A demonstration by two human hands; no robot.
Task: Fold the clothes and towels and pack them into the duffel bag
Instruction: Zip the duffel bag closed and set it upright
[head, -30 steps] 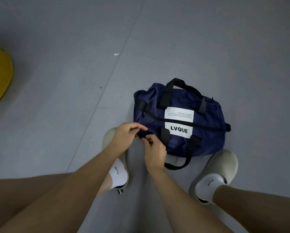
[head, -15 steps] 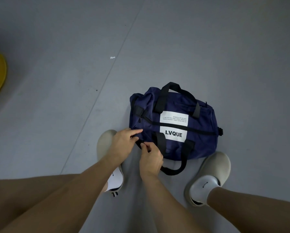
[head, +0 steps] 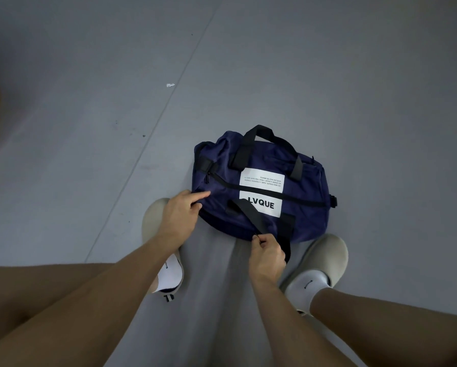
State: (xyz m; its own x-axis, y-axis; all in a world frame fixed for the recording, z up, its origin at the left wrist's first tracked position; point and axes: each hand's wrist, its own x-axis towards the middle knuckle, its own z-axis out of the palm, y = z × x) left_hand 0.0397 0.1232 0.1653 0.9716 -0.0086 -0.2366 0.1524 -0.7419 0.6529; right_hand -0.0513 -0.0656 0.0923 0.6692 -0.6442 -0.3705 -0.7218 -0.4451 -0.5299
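While bag (head: 261, 207) is lying zipped on floor (head: 354, 102) between shoes (head: 325, 258), strap (head: 248, 215) is being sorted.
Holding: left hand (head: 179, 221) is gripping bag end, right hand (head: 267, 255) is pinching strap; next move is likely calling for opening zip (head: 248, 187).

Lwr white patch (head: 264, 206) on navy duffel bag (head: 306, 207): "LVQUE", L partly behind black strap (head: 248, 215). Upper patch (head: 261, 180): tiny upside-down print, can't read.
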